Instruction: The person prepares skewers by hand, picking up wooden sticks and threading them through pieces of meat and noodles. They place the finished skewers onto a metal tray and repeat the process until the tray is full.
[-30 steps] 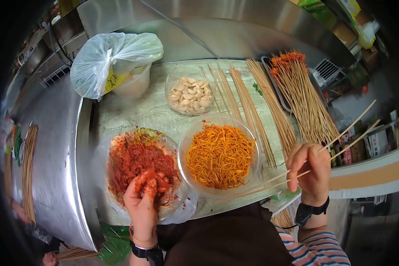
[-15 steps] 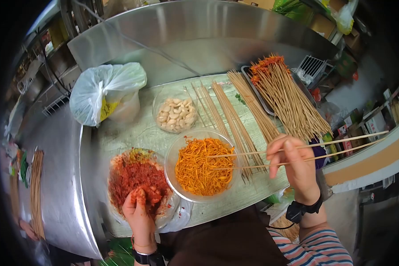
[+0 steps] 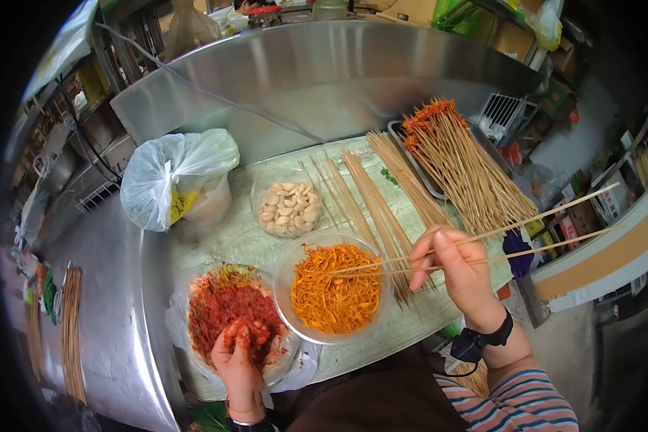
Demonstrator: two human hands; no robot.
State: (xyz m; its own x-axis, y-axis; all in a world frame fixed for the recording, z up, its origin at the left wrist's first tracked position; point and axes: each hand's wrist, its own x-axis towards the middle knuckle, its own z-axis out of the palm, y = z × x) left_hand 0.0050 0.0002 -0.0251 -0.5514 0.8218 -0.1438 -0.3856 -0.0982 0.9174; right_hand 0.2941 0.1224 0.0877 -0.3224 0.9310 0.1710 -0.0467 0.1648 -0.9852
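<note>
My right hand (image 3: 459, 270) holds a pair of long wooden chopsticks (image 3: 547, 214). Their tips meet in orange, sauce-coated shreds (image 3: 336, 302) that fill a clear round bowl (image 3: 281, 277). My left hand (image 3: 239, 367) is down in a bright red chili mixture (image 3: 227, 299), fingertips pinched together and smeared red. That mixture lies on a clear plastic bag (image 3: 304, 367) left of the bowl. What sits between the left fingertips is partly hidden by the paste. Just behind the bowl stands a clear tub of peeled garlic cloves (image 3: 289, 205).
Bamboo skewers (image 3: 381, 205) lie in rows on the green tabletop (image 3: 230, 245). A black tray (image 3: 439, 193) at the back right bears skewers with red food on their ends (image 3: 475, 169). A tied plastic bag (image 3: 173, 176) stands back left, before a metal wall (image 3: 302, 86).
The chopstick tips, apart before, have come together in the orange shreds, and my right hand has shifted slightly left. My left hand stays in the red mixture. The whole view has tilted a little.
</note>
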